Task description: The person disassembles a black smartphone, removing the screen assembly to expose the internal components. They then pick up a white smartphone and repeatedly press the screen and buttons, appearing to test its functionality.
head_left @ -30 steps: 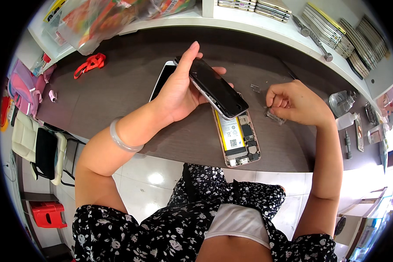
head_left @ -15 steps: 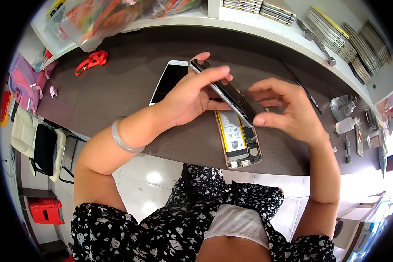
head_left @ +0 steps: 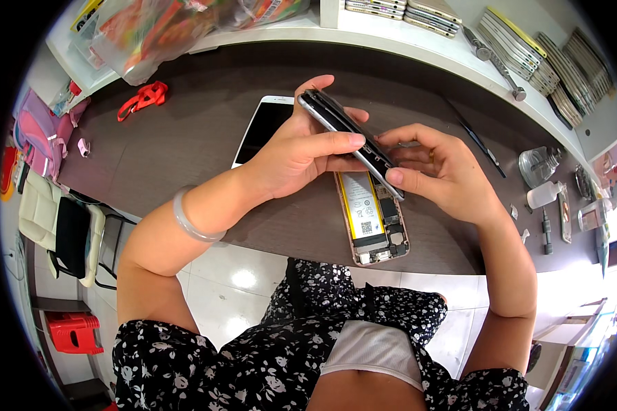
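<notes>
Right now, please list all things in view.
Desk: 1, dark brown, centre
Shelf: 1, white, behind desk
Opened phone: 1, pinkish rim, desk, near edge
Phone piece: 1, black, above opened phone
Another phone: 1, white, desk, left of centre
Strap: 1, red, desk, left
Thin tools: several, dark, desk, right
Jar: 1, clear, desk, right
Bottle: 1, white, desk, right
Phone-shaped pieces: many, mostly pale, shelf, right
Metal tools: 2, grey, shelf, right
Bags: some, clear and orange, shelf, left
Backpack: 1, pink, far left
Chair: 1, cream, left
Stool: 1, red, lower left
Left hand: 1, bare, gripping phone piece
Right hand: 1, bare, at phone piece's end
</notes>
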Tool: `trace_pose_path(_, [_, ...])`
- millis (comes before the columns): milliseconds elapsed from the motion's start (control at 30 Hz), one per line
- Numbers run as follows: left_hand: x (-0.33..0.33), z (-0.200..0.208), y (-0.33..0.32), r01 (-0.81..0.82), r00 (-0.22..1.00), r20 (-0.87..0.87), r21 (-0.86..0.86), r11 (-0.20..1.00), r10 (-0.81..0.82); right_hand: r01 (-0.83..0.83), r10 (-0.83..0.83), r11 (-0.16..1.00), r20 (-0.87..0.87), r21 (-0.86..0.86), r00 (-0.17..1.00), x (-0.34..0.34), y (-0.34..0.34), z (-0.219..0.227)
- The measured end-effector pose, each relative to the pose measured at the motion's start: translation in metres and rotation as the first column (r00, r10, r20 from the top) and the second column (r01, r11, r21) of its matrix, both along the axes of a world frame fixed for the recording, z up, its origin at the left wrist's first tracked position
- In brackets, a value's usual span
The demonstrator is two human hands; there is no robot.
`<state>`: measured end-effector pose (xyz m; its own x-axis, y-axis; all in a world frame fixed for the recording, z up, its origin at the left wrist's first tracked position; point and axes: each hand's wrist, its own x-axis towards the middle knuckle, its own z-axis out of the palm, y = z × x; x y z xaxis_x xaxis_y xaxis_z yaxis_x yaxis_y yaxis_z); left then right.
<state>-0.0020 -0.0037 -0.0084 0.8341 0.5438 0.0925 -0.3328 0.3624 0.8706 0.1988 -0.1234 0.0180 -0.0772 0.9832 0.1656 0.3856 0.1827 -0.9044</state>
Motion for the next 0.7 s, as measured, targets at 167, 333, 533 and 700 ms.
trace_pose_path(167, [0.001,-0.002,0.0,0.016,1.0,0.026,0.035,0.999,-0.017,-0.011,0.007,0.998,0.053,0.063,0.999,-0.001,0.0,-0.001])
trace_pose_path(333, [0.0,-0.004,0.002,0.073,0.994,0.085,0.0,0.997,-0.073,-0.042,0.032,0.995,0.117,0.089,0.993,-0.002,0.0,0.0])
trace_pose_path(533, [-0.003,-0.003,0.005,0.102,0.991,0.092,-0.046,0.994,-0.097,-0.036,0.008,0.989,0.189,0.141,0.982,-0.005,0.0,-0.002])
trace_pose_path(700, [0.0,0.006,-0.002,0.016,1.0,-0.005,-0.029,0.999,-0.016,-0.041,-0.033,0.971,0.303,0.234,0.953,-0.009,-0.002,-0.002])
